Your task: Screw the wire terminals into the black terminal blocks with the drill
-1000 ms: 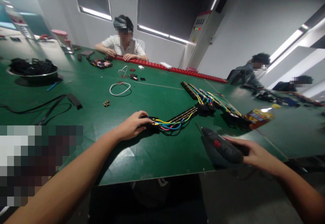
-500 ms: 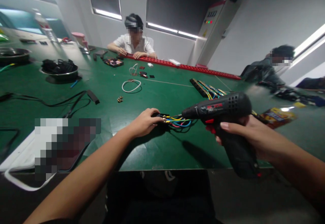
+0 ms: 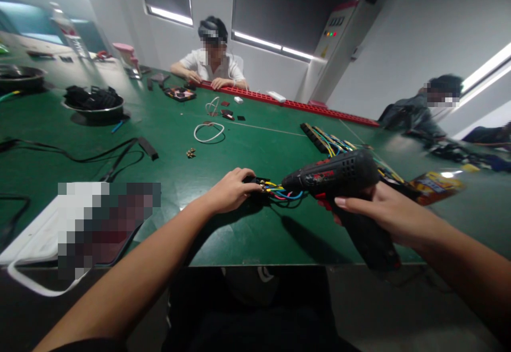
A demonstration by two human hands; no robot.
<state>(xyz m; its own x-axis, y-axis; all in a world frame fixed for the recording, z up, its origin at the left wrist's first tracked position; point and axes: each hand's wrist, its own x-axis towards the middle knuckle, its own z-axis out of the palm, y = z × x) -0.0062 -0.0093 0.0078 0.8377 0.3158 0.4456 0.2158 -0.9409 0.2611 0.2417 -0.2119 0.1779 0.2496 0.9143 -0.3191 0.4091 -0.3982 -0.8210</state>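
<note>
My right hand [image 3: 383, 208] is wrapped round the grip of a black cordless screwdriver [image 3: 335, 173] with red markings and a red trigger. Its nose points left, at a small black terminal block [image 3: 261, 183] with brass-coloured screws. Yellow, blue, green and red wires [image 3: 285, 193] run from the block's right side, below the tool's nose. My left hand [image 3: 231, 189] grips the block from the left, thumb and fingers closed on it; much of the block is hidden under them. Whether the bit touches a screw I cannot tell.
Several loose brass screws [image 3: 190, 153] and a white cable loop [image 3: 208, 132] lie on the green table [image 3: 247, 149]. Beyond the screwdriver is a wired terminal strip [image 3: 313, 138]. A phone [image 3: 120, 229], a metal bowl [image 3: 93, 109] and a snack bag [image 3: 437, 186] stand around. A person [image 3: 215, 59] sits opposite.
The screwdriver has moved slightly left and its nose is closer to the terminal block. My left hand stays on the block. The whole view has shifted a little.
</note>
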